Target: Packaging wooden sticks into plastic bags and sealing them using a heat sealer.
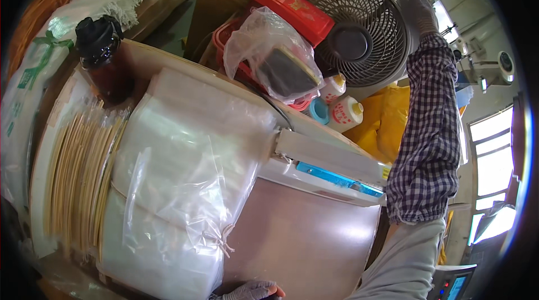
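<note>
Worktop point(303, 227): brown, lower centre
Plastic bags point(174, 131): stacked, centre left
Wooden sticks point(81, 176): left
Bottle point(106, 69): upper left
Long bar point(325, 151): right of centre

- Right hand point(421, 12), two o'clock: grey glove point(426, 22).
- Checked oversleeve point(426, 131), three o'clock: dark and white, gathered at its lower end.
- Plain sleeve point(401, 263), towards five o'clock: pale grey, creased.
- Left hand point(257, 290), six o'clock: ribbed, open-fingered grey mitt point(247, 290).
</note>
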Demonstrator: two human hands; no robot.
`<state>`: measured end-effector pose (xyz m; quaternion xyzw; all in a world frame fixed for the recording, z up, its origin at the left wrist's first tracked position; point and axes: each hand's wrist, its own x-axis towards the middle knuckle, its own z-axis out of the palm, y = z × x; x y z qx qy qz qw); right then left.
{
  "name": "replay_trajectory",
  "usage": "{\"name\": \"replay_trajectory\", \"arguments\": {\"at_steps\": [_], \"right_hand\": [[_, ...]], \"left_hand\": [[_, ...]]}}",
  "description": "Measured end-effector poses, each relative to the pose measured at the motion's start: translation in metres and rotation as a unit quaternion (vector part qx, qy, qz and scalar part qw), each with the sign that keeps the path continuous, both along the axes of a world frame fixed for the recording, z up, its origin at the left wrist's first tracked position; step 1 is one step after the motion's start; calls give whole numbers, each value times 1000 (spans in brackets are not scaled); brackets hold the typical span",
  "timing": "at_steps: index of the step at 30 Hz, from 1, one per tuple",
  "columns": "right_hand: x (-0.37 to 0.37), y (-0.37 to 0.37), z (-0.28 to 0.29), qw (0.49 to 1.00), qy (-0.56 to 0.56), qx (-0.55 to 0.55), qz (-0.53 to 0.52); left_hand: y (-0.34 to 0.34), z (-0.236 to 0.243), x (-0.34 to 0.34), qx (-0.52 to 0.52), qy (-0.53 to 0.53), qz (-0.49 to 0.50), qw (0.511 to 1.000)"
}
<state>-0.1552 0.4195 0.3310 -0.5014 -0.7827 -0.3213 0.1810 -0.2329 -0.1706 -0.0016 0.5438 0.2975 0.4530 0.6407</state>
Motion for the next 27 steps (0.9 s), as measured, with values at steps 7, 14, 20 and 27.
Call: {"name": "replay_trajectory", "arguments": {"at_steps": [7, 14, 20, 27], "right_hand": [[15, 35, 27, 966, 233, -110, 8], [22, 36, 7, 949, 276, -147, 48], [33, 77, 26, 997, 45, -28, -59], [9, -57, 17, 980, 193, 31, 32]], "left_hand": [[-15, -22, 20, 30, 31, 6, 999], [-18, -27, 26, 24, 69, -1, 997], [2, -2, 7, -40, -43, -50, 997], [2, 2, 0, -96, -92, -37, 990]]}}
